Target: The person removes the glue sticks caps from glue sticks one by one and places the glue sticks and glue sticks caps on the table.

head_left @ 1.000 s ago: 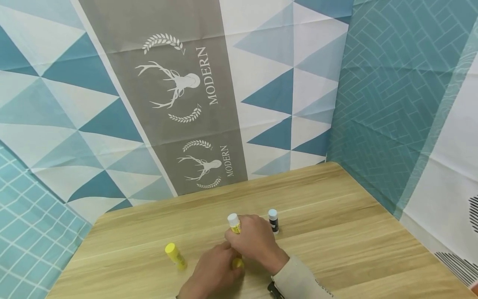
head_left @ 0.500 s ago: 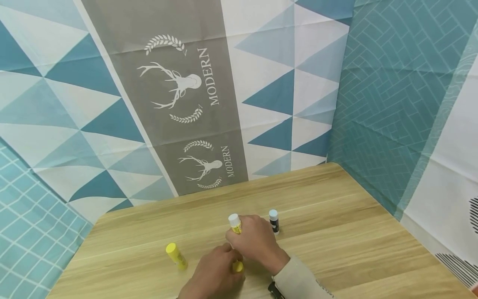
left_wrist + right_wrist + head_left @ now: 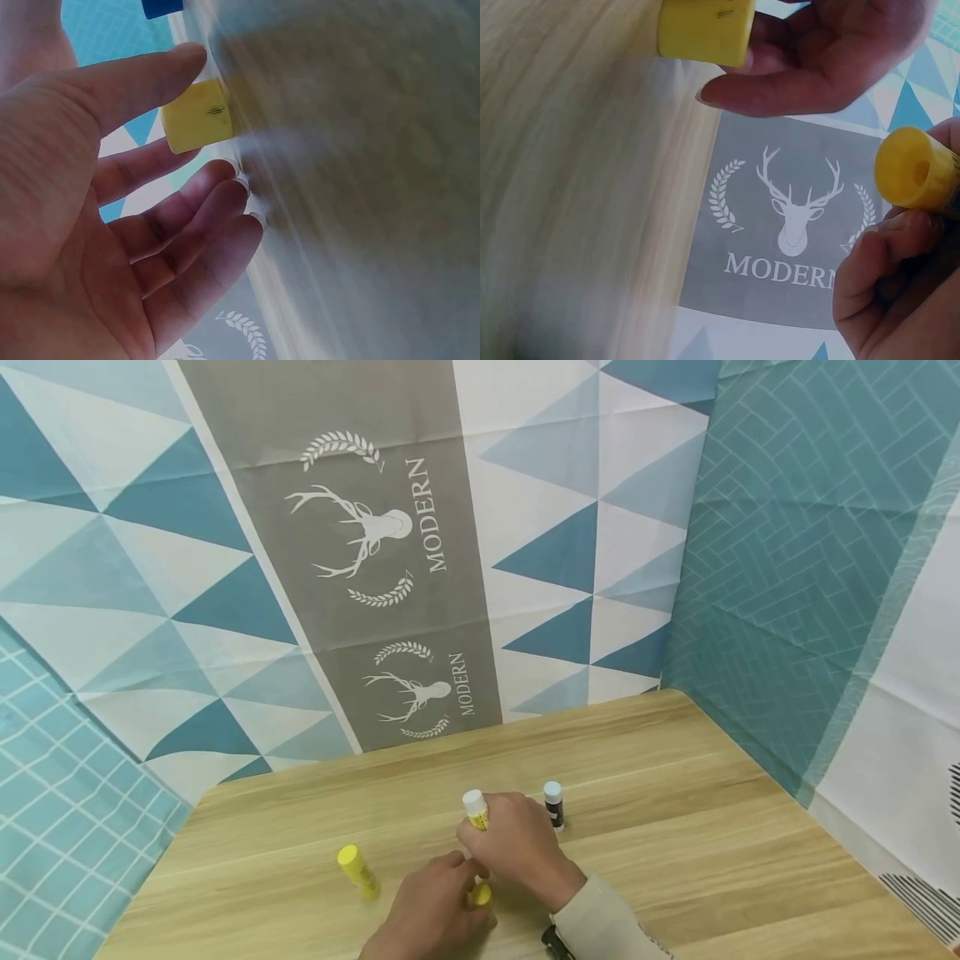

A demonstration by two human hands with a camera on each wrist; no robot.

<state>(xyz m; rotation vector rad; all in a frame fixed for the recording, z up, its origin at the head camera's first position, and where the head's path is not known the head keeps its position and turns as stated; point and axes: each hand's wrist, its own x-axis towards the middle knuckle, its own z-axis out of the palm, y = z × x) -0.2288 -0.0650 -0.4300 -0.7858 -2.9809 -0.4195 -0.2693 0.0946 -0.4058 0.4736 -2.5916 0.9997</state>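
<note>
My right hand (image 3: 517, 843) grips a glue stick (image 3: 475, 810), its white end up. In the right wrist view, the yellow lower end (image 3: 898, 169) shows as a hollow opening, above the table. Just below and to the left, a short yellow cap (image 3: 482, 896) stands on the table. My left hand (image 3: 438, 902) is around this cap with its fingers loosely bent. The left wrist view shows the thumb (image 3: 161, 75) at one side of the cap and the index finger (image 3: 131, 172) behind it; firm contact cannot be made out.
A yellow glue stick (image 3: 358, 872) stands upright to the left of my hands. A black tube with a pale blue top (image 3: 553, 805) stands right of my right hand. The wooden table (image 3: 675, 827) meets patterned cloth walls at its back and right.
My left fingers have loosened and drawn off slightly, so more of the yellow cap shows. My right hand keeps holding the glue stick. The head view has shifted slightly.
</note>
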